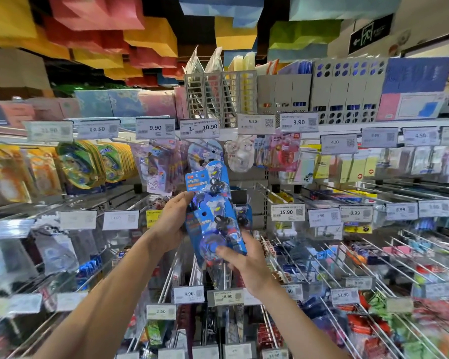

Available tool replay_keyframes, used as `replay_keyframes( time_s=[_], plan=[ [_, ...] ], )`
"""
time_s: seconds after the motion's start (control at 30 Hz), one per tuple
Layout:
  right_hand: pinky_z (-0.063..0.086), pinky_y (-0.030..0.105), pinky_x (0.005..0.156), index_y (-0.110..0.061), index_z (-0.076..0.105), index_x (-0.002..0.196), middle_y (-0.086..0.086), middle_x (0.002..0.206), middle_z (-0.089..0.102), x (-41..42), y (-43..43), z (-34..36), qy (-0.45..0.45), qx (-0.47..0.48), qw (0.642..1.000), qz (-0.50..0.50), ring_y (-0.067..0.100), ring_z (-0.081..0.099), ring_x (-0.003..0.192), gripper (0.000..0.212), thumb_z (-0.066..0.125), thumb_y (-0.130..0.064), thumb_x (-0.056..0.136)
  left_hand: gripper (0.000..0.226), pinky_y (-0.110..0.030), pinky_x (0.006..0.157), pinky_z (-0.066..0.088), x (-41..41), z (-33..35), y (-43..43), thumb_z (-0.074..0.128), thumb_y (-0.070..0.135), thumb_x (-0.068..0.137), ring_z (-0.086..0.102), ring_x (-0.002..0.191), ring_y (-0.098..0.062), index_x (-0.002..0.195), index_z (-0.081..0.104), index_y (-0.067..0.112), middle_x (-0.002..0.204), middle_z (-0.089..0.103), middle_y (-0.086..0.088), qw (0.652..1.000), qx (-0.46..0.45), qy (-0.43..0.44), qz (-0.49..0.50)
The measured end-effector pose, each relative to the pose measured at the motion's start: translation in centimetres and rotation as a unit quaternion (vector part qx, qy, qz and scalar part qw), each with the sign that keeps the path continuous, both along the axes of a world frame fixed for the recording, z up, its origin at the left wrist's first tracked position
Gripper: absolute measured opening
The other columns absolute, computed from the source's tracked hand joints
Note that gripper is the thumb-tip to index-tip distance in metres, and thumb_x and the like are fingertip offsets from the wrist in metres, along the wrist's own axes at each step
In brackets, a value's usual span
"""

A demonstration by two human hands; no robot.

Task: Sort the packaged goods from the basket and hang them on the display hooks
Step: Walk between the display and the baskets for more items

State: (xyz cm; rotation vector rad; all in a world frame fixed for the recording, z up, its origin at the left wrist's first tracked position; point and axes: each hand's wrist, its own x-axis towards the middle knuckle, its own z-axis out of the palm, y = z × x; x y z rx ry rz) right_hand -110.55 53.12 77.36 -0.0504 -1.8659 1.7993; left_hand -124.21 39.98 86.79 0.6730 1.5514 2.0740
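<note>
Gripping the left edge of the upper blue blister pack (208, 181), the left hand (173, 221) curls its fingers behind it. The right hand (246, 263) pinches the lower blue pack (218, 229), thumb on front. Both packs overlap, upright before the display hooks (169, 275), below the 10.90 price tag (205, 127).

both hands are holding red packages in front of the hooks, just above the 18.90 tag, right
No, the packages are blue, not red, as the head view shows. The left hand and right hand do hold them above the 18.90 tag.
</note>
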Motion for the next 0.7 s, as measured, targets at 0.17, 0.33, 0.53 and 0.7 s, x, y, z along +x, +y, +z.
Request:
replay_keyframes(
  time_s=[0.17,0.33,0.53,0.7],
  plan=[
    [0.051,0.030,0.083,-0.015,0.057,0.132,-0.005,0.118,0.071,1.9,2.9,-3.8,-0.096,-0.065,0.993,0.025,0.016,0.064,0.103,0.072,0.087,-0.030,0.068,0.020,-0.021,0.044,0.042,-0.1,0.0,0.2,0.048,0.031,0.109,0.063,0.051,-0.015,0.098,0.064,0.024,0.079,0.072,-0.003,0.999,-0.014,-0.009,0.032],
    [0.046,0.043,0.103,-0.026,0.053,0.139,0.002,0.133,0.066,1.4,5.5,-6.3,-0.106,-0.115,0.985,-0.067,0.021,0.059,0.114,0.103,0.097,-0.058,0.052,0.018,-0.018,0.041,0.034,-0.2,-0.2,0.2,0.050,0.032,0.108,0.052,0.050,-0.015,0.097,0.063,0.025,0.074,0.066,-0.002,0.999,-0.023,0.006,0.041],
    [0.049,0.024,0.073,-0.021,0.070,0.112,-0.004,0.101,0.078,1.5,4.4,-2.9,-0.082,-0.023,0.993,-0.077,0.009,0.070,0.088,0.025,0.079,-0.024,0.089,0.019,-0.018,0.042,0.032,0.1,-0.1,0.0,0.049,0.032,0.108,0.053,0.063,-0.020,0.098,0.064,0.027,0.080,0.068,-0.002,0.998,-0.037,0.004,0.042],
    [0.051,0.021,0.063,-0.011,0.072,0.095,-0.002,0.082,0.075,0.6,4.0,-2.7,-0.055,-0.006,0.994,-0.096,0.015,0.067,0.075,0.010,0.077,-0.019,0.091,0.020,-0.020,0.044,0.034,0.0,-0.2,-0.1,0.048,0.033,0.109,0.063,0.065,-0.021,0.101,0.065,0.026,0.089,0.072,-0.005,0.999,-0.040,0.007,0.036]
  ],
)
